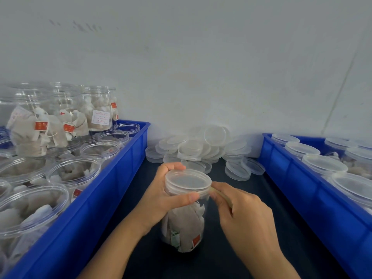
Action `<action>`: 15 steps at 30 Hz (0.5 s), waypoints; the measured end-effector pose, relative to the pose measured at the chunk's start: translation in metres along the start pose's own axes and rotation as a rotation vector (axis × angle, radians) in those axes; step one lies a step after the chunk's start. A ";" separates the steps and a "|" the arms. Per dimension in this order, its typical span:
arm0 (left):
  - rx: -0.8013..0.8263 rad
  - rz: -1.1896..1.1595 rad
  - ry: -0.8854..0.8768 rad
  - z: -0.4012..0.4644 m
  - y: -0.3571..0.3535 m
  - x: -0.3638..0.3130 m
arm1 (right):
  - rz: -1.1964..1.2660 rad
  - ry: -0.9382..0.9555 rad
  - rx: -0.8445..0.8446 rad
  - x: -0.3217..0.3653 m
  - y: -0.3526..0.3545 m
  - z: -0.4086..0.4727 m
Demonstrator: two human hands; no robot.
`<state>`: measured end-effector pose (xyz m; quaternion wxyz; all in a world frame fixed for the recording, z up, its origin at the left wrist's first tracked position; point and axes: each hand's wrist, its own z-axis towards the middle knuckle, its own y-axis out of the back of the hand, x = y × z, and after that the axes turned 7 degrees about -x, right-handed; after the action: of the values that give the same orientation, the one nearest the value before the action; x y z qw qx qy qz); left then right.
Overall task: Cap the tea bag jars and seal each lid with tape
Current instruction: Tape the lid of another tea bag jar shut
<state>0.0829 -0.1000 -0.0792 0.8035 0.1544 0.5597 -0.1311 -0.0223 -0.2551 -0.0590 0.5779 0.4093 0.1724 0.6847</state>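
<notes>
Left hand (161,196) wrapped around the capped tea bag jar (184,222), right hand (241,208) pinching tape (220,195) against its lid (188,183).

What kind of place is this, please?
Probably a small packing workshop. Two blue crates hold many clear jars of tea bags, a heap of loose lids lies by the wall, and the hands work on one jar.

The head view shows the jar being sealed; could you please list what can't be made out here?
- Tape: its roll is hidden under the right hand.
- Jar far side: hidden by the left hand.
- Tag print: too small.
- Left bin: cut off by the frame edge.
</notes>
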 end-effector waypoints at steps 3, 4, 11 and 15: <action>0.050 0.329 -0.014 -0.001 0.009 -0.019 | 0.006 0.022 0.009 -0.004 -0.002 -0.001; 0.072 0.457 -0.029 -0.002 0.012 -0.028 | 0.004 0.039 0.012 -0.004 -0.002 -0.001; -0.007 1.090 -0.151 -0.005 -0.028 -0.050 | 0.030 0.058 0.013 0.002 -0.008 -0.006; -0.061 1.071 -0.171 -0.006 -0.029 -0.046 | -0.001 0.007 0.003 -0.004 -0.004 -0.006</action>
<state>0.0513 -0.1222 -0.0407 0.8047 0.3834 0.3392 0.3006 -0.0238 -0.2558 -0.0669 0.5772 0.4078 0.1757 0.6854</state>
